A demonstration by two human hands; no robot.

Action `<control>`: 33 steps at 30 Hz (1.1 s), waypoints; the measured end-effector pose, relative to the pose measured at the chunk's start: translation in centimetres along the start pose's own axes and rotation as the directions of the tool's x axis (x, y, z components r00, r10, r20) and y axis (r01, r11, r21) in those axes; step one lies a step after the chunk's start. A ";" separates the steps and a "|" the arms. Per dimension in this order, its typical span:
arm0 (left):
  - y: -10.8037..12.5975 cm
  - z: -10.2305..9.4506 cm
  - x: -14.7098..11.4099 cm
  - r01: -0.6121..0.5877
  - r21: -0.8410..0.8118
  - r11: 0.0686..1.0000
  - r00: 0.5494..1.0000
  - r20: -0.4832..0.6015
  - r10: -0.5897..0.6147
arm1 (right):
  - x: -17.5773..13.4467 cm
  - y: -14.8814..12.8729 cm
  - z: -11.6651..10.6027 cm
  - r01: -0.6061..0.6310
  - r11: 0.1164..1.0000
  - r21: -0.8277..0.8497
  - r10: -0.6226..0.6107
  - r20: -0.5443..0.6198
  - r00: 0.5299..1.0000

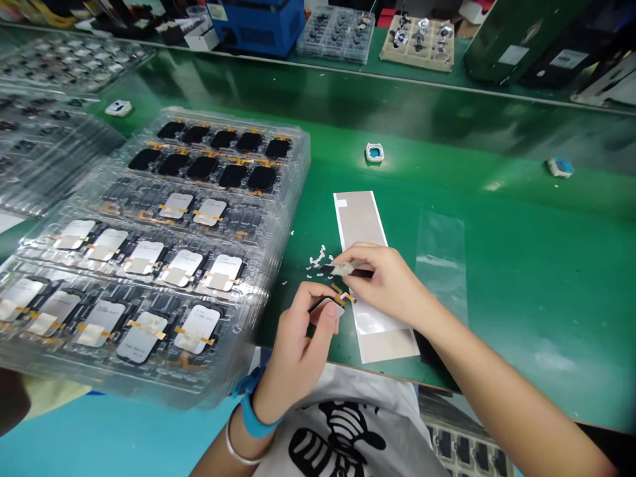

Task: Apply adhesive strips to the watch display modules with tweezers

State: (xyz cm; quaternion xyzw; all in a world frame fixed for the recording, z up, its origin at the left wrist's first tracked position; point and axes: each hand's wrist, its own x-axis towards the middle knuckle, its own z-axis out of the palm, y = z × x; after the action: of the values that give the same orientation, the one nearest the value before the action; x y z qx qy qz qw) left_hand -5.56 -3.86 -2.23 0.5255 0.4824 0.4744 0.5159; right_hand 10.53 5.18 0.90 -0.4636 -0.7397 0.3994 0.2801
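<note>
My left hand (pixel 309 331) pinches a small watch screen module (pixel 328 306) between thumb and fingers near the table's front edge. Its orange flex cable (pixel 342 295) sticks out toward my right hand. With my right hand (pixel 385 281) I grip dark tweezers (pixel 365 272) wrapped in whitish tape, their tip pointing left just above the module. Small white scraps (pixel 318 257) lie scattered on the green table beside the tip. Under my right hand is a long strip sheet (pixel 362 222), beige with white edges, partly hidden by that hand.
At left stands a stack of transparent trays (pixel 293 199) holding several screen modules, black faces or silver backs up. A transparent plastic bag (pixel 440 248) lies right of the sheet. Small white frames (pixel 374 153) sit farther back. A shelf behind carries a blue machine (pixel 258 30) and boxes.
</note>
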 end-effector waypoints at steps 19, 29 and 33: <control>0.2 0.1 0.5 -0.033 0.110 0.993 0.996 -0.073 0.041 | -4.3 -0.6 1.4 0.362 0.810 -0.462 -0.471 -0.143 0.871; 0.7 0.1 0.4 0.066 -0.080 0.995 0.993 -0.091 -0.074 | 1.0 0.1 0.1 -0.056 0.993 -0.101 0.057 0.004 0.998; 0.6 0.0 0.3 0.026 -0.125 0.992 0.996 -0.082 -0.037 | 0.0 -0.2 0.5 -0.113 0.969 0.221 0.107 0.039 0.994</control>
State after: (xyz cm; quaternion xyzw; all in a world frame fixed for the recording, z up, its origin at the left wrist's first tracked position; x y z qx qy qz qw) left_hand -5.48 -3.52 -1.64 0.4644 0.4817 0.5169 0.5340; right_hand 10.04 4.98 0.77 -0.4640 -0.6673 0.5009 0.2977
